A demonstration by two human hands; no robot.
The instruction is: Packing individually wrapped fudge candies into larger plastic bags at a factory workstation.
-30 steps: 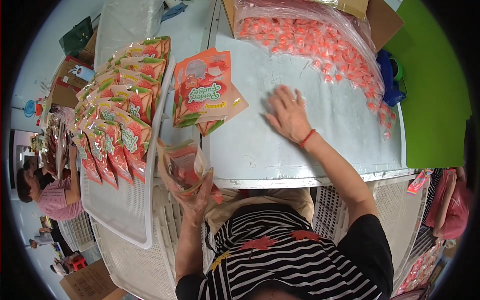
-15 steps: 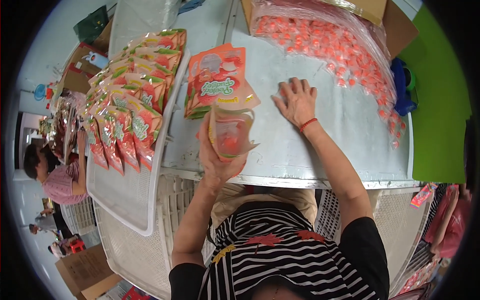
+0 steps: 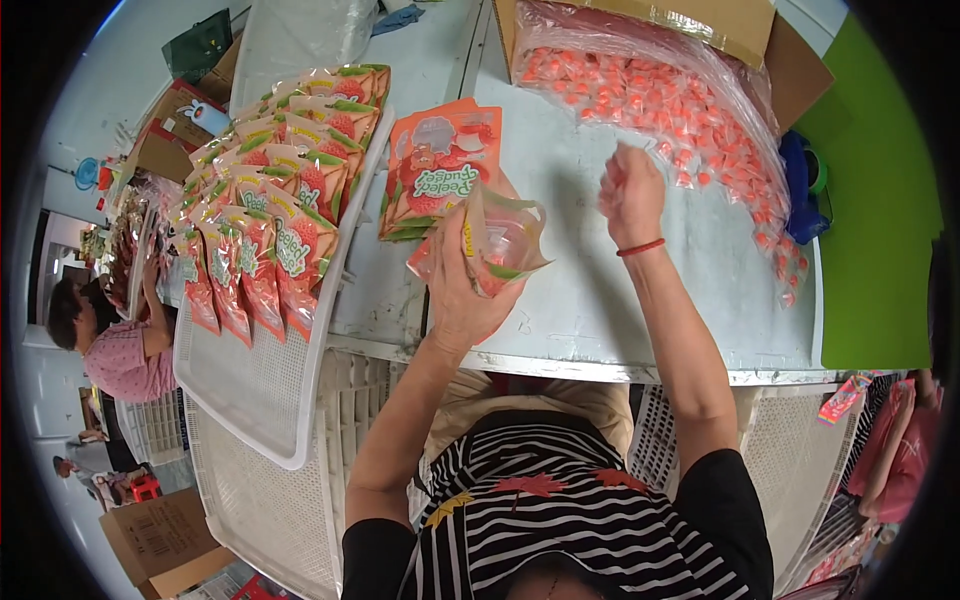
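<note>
My left hand is wrapped round an upright pink foil pouch. The pouch's mouth gapes at the top, and a little red and clear wrapping shows inside. To the right, my right hand is raised over the table with its fingers curled in; they are blurred, and what they hold, if anything, is hidden. Just beyond the left hand lies a stack of flat printed pouches. Many small red candies in clear wrappers spill toward me from a plastic-lined carton at the far right.
Filled pouches stand in rows on a white mesh tray at the left. The carton sits at the back right, beside blue and green tape rolls. Another person in pink works at the far left.
My right hand has lifted off the tabletop and curled from spread fingers, moving slightly right. My left hand and the open pouch have shifted right and a little away from me.
</note>
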